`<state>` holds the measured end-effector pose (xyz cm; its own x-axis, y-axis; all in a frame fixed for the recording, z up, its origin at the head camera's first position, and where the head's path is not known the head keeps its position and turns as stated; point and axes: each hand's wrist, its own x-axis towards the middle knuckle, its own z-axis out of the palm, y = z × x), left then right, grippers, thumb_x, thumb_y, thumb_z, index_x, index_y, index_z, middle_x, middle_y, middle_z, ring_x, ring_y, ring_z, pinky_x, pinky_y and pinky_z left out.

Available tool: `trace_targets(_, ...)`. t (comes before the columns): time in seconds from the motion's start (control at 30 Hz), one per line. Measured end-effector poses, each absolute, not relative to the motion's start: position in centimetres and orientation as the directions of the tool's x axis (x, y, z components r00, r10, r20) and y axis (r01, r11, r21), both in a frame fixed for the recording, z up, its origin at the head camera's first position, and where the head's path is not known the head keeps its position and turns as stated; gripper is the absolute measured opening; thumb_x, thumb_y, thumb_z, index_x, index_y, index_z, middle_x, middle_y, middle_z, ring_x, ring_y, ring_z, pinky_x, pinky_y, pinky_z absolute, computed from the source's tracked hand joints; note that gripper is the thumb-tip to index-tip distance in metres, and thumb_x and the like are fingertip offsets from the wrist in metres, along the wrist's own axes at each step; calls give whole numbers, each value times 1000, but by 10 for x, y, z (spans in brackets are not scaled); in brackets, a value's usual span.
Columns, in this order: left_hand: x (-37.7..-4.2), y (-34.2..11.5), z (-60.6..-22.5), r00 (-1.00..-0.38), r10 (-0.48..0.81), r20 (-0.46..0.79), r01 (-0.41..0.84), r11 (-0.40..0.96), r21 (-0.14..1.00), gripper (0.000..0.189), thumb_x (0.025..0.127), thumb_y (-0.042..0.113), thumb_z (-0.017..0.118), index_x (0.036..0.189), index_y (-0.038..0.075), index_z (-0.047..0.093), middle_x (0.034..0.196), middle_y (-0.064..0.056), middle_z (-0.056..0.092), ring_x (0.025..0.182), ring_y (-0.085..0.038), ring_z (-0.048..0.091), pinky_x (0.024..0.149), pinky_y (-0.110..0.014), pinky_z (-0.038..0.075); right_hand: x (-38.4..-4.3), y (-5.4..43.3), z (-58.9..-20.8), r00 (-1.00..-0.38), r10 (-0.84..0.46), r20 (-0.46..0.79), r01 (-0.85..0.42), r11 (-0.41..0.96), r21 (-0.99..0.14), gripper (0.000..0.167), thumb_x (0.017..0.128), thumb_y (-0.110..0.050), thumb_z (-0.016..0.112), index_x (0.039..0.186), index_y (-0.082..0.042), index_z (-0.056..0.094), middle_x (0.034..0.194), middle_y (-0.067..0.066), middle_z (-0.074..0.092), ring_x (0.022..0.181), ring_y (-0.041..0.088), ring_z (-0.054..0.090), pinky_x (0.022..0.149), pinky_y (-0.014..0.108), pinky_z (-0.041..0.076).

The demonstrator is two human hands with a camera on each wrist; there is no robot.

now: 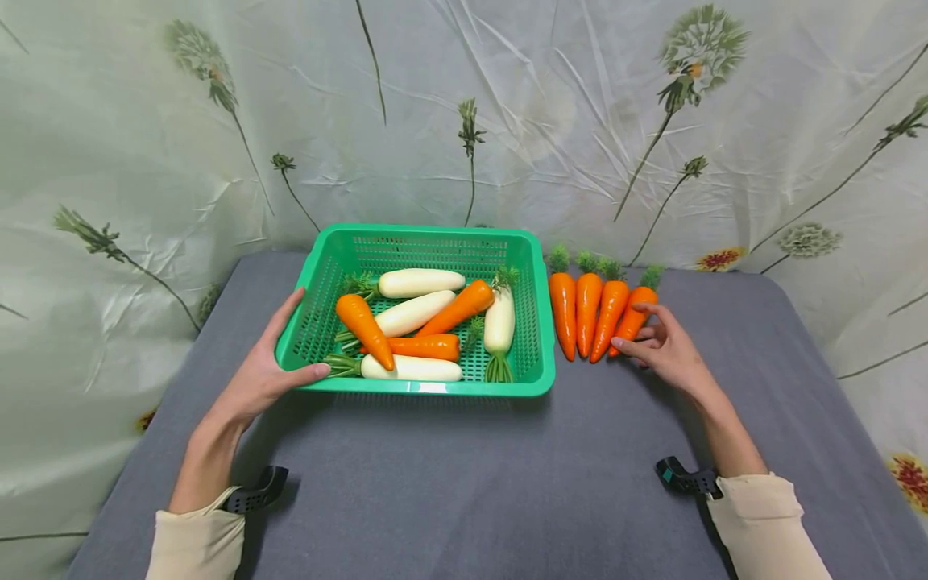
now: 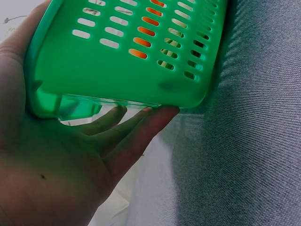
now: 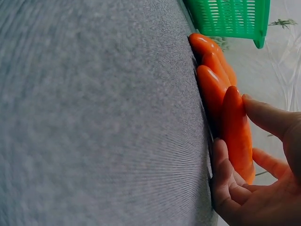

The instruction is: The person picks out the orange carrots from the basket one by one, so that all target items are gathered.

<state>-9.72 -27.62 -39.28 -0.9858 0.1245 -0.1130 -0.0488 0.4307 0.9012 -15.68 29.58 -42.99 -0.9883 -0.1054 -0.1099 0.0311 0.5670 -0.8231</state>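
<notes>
At the basket's left end, my left hand (image 1: 261, 366) holds the green plastic basket (image 1: 442, 389), thumb over the front corner of the rim. In the left wrist view the other fingers (image 2: 136, 134) lie against the outside of its slotted wall. Inside are several white radishes (image 1: 412, 368) and three carrots (image 1: 362, 329). Beyond the basket's right side, several carrots lie side by side, green tops away from me. My right hand (image 1: 670, 350) has thumb and fingers around the rightmost carrot (image 3: 236, 136), thumb near its tip. Beside it lies another carrot (image 1: 611, 318).
A grey cloth (image 1: 478, 483) covers the table. Behind and at both sides hangs a pale curtain (image 1: 435, 121) printed with dandelions. A black strap (image 1: 254, 493) is on my left wrist and another strap (image 1: 689, 478) on my right.
</notes>
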Motion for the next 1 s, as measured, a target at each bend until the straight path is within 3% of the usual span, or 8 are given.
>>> trace_targets(0.17,-97,-276,-392,-985,124,-119,-54,435,899,111,90,15,80,165,50,6,172,-16,19,133,-15,38,94,-8,35,-157,296,-428,-988,-103,-116,28,619,-785,75,98,-25,74,158,-1,34,112,25,68,74,6,64,64,27,54)
trace_targets(0.27,-97,-276,-392,-985,120,-127,-62,440,896,111,90,16,80,164,51,5,173,-14,18,136,-17,37,96,-10,34,-158,296,-429,-987,-107,-122,26,637,-770,74,99,-24,73,159,-2,35,119,28,63,76,5,63,65,26,55)
trace_targets(0.67,-97,-275,-393,-985,115,-129,-66,441,895,111,90,17,80,164,52,6,172,-14,20,136,-20,37,96,-11,34,-157,297,-425,-988,-101,-119,26,649,-760,71,100,-24,70,159,-4,37,112,22,60,73,9,62,63,28,56)
trace_targets(0.87,-97,-276,-392,-984,112,-140,-76,445,892,111,90,17,80,164,53,5,174,-12,17,139,-24,34,101,-22,33,-157,297,-422,-990,-94,-103,18,647,-762,68,100,-23,70,158,-4,39,110,23,61,69,10,63,61,30,55)
trace_targets(1.0,-97,-276,-392,-984,111,-140,-77,446,892,111,90,17,80,164,53,5,174,-11,16,139,-24,34,101,-23,33,-157,298,-419,-991,-90,-97,17,640,-768,67,101,-23,69,158,-5,39,110,24,62,68,11,64,58,32,54)
